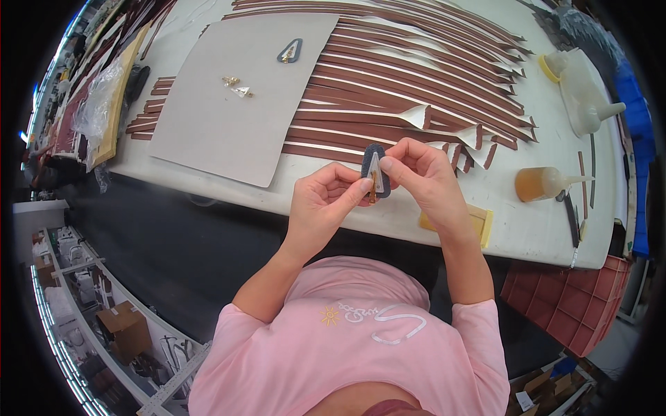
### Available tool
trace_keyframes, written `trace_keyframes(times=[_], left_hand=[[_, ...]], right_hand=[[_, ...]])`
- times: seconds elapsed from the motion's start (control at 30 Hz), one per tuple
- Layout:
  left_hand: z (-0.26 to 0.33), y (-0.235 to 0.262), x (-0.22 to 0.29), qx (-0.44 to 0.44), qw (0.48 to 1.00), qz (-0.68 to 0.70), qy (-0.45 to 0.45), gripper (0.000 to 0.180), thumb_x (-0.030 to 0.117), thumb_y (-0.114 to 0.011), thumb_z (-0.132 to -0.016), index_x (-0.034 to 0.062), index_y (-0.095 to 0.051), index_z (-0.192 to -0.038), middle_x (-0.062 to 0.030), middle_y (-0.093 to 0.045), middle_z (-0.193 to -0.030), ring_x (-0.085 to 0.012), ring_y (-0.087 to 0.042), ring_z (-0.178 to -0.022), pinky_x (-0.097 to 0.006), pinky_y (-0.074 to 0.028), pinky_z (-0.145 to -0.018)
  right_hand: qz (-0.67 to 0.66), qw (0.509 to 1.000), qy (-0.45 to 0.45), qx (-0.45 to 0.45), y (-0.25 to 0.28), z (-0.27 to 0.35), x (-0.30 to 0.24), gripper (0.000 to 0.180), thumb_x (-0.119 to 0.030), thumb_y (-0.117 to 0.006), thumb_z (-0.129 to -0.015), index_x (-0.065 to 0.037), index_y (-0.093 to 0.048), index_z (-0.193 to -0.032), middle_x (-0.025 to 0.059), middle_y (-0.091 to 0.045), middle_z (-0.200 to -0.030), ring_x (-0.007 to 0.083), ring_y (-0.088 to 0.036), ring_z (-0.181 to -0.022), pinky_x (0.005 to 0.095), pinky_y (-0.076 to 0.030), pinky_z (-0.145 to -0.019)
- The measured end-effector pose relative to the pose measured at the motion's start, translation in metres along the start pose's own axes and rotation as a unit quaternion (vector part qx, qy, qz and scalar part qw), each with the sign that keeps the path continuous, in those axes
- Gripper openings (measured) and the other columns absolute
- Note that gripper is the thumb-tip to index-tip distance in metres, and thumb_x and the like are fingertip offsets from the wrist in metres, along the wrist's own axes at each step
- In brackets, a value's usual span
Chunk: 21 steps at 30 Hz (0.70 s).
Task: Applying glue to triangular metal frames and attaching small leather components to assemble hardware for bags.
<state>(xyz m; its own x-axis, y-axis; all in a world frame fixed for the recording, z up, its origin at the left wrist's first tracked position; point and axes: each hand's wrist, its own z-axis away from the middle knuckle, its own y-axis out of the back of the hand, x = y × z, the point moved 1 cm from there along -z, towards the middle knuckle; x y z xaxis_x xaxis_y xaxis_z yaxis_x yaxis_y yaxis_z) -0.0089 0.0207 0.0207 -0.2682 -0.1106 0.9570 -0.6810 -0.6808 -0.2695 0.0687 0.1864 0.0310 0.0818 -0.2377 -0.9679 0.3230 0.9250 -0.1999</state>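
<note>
Above near edge of white table (548, 241), dark blue-grey rounded piece (385, 188): pale triangular inset (375, 166), gold-coloured part (374, 194) low down. Long axis runs near to far; inset's narrow tip points away from wearer. Left hand (322, 201), right hand (431, 179) both pinch piece, thumbs uppermost.

A small dark blue-grey piece (375, 161) with a rounded far end and a pale, triangular middle is held off the surface between the fingertips of the left hand (325, 199) and right hand (429, 175), its length running near to far. A gold-coloured metal part (374, 191) shows at its near end, partly hidden
</note>
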Motion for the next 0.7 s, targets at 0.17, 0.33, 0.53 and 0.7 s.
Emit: trace_keyframes(times=[0.17,0.33,0.53,0.7], left_hand=[[-0.0011,0.0023,-0.0018,0.005,1.0,-0.007,0.002,0.01,0.007,-0.065,-0.092,-0.0035,-0.064,-0.094,-0.0078,-0.07,-0.086,-0.0098,-0.066,-0.078,-0.024,-0.057,-0.074],[-0.0027,0.0047,-0.0019,0.004,1.0,0.006,0.012,0.01,0.007,-0.065,-0.092,-0.0031,-0.063,-0.094,-0.0078,-0.069,-0.086,-0.0099,-0.066,-0.078,-0.025,-0.057,-0.074],[-0.0026,0.0068,-0.0002,0.0,0.999,0.02,0.029,0.01,0.007,-0.065,-0.092,-0.0027,-0.063,-0.093,-0.008,-0.069,-0.085,-0.0104,-0.066,-0.078,-0.025,-0.056,-0.075],[-0.0016,0.0067,-0.0014,-0.006,0.999,0.024,0.028,0.01,0.007,-0.066,-0.092,-0.0027,-0.063,-0.093,-0.0081,-0.069,-0.086,-0.0105,-0.066,-0.079,-0.024,-0.056,-0.075]], right_hand=[[0.007,1.0,0.001,0.0,-0.0006,-0.0009,0.001,0.012,-0.014,-0.065,-0.092,-0.002,-0.065,-0.091,-0.0004,-0.066,-0.082,0.0038,-0.056,-0.073,0.0203,-0.045,-0.065],[-0.005,1.0,-0.012,-0.009,-0.0004,-0.003,0.0021,0.012,-0.015,-0.065,-0.093,-0.003,-0.065,-0.092,-0.0011,-0.066,-0.084,0.0038,-0.057,-0.075,0.021,-0.045,-0.066],[-0.011,1.0,-0.018,-0.021,0.0002,-0.0039,0.0042,0.013,-0.018,-0.064,-0.094,-0.004,-0.065,-0.094,-0.0019,-0.066,-0.086,0.0036,-0.057,-0.077,0.0213,-0.045,-0.067],[-0.015,0.999,-0.025,-0.025,0.0005,-0.0035,0.0046,0.013,-0.018,-0.064,-0.094,-0.005,-0.065,-0.094,-0.002,-0.066,-0.086,0.0034,-0.057,-0.077,0.0213,-0.045,-0.067]])
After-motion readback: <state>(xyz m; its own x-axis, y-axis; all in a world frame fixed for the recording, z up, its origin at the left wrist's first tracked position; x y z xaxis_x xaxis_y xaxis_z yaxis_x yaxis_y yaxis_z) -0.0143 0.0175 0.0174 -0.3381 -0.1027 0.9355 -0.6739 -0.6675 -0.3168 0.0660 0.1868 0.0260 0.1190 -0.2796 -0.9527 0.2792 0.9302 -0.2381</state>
